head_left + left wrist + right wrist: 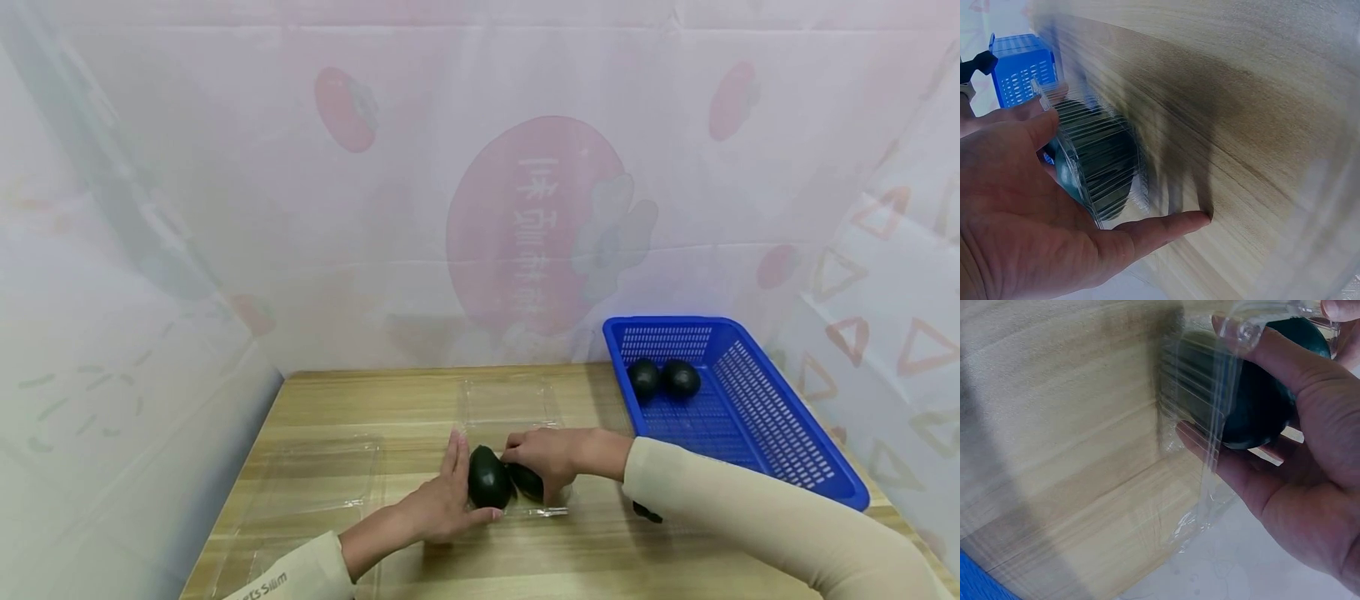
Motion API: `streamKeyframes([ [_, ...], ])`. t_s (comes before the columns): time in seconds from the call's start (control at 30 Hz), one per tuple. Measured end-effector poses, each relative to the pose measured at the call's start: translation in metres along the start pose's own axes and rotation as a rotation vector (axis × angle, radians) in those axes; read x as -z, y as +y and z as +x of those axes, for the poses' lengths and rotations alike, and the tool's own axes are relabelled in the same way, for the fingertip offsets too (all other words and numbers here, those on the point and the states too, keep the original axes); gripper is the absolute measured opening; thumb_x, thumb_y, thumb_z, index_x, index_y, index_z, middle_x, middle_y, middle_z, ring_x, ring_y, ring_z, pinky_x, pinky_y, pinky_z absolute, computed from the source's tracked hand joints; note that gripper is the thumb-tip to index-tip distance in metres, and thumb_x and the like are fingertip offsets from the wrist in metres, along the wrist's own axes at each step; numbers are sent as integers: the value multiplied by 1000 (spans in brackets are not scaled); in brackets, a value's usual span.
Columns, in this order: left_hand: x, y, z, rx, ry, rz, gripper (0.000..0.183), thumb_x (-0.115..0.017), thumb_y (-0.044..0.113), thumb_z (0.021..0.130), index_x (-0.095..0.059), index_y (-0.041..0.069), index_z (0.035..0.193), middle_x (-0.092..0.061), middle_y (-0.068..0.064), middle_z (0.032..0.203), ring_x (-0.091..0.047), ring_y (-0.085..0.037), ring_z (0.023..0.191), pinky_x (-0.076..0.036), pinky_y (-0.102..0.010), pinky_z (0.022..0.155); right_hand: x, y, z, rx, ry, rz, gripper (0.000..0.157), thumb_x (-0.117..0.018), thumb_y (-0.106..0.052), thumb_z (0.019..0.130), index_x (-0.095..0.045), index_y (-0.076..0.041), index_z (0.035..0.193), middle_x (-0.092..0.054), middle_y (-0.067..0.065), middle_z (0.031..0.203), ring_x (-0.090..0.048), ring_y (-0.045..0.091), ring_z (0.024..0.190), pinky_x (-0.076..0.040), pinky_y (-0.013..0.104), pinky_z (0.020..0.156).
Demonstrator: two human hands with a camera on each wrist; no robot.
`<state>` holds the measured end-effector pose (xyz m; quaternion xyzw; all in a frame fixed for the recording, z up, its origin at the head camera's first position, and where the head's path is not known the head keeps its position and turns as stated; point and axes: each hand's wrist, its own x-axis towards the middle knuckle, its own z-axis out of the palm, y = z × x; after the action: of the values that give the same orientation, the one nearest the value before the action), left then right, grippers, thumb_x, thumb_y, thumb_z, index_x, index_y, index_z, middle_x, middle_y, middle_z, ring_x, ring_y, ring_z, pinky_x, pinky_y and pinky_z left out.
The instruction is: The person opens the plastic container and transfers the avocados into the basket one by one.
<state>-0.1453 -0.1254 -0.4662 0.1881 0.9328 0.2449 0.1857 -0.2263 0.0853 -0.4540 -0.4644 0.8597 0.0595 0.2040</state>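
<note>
A clear plastic clamshell box (551,512) lies on the wooden table with its lid (506,402) folded back, away from me. Inside its near half, a dark green avocado (489,479) sits on the left. My left hand (442,504) lies along the box's left side, fingers straight and thumb stretched across the front. Through the ribbed plastic wall, the left wrist view shows dark avocado (1100,159) beside that hand. My right hand (551,458) grips a second avocado (527,482) in the right of the box. In the right wrist view its fingers curl around that avocado (1257,409).
A blue plastic basket (780,400) stands at the right with two avocados (662,380) at its far left end. More clear plastic boxes (322,475) lie on the left of the table. Printed cloth walls (375,250) rise behind and at both sides.
</note>
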Motion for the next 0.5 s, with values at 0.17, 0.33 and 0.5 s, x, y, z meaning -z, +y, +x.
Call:
streamKeyframes([
  [0.17,0,0,0,6,-4,-3,116,-65,57,87,3,-11,151,12,-33,156,-66,-34,92,-55,-35,70,-3,-1,1,13,19,-26,91,-94,-36,62,-50,-20,141,-52,-3,130,-56,11,109,-49,25,90],
  [0.33,0,1,0,10,2,6,116,-65,57,86,2,-11,151,11,-33,157,-66,-36,94,-55,-38,73,-6,0,1,15,33,-28,91,-93,-38,63,-51,-17,141,-52,-2,128,-57,10,105,-51,24,87],
  [0.5,1,3,0,15,4,6,116,-65,57,86,3,-11,151,12,-33,157,-65,-38,97,-55,-40,76,-7,2,-1,26,61,-8,90,-93,-38,63,-51,-17,139,-53,-2,126,-58,10,103,-51,24,86],
])
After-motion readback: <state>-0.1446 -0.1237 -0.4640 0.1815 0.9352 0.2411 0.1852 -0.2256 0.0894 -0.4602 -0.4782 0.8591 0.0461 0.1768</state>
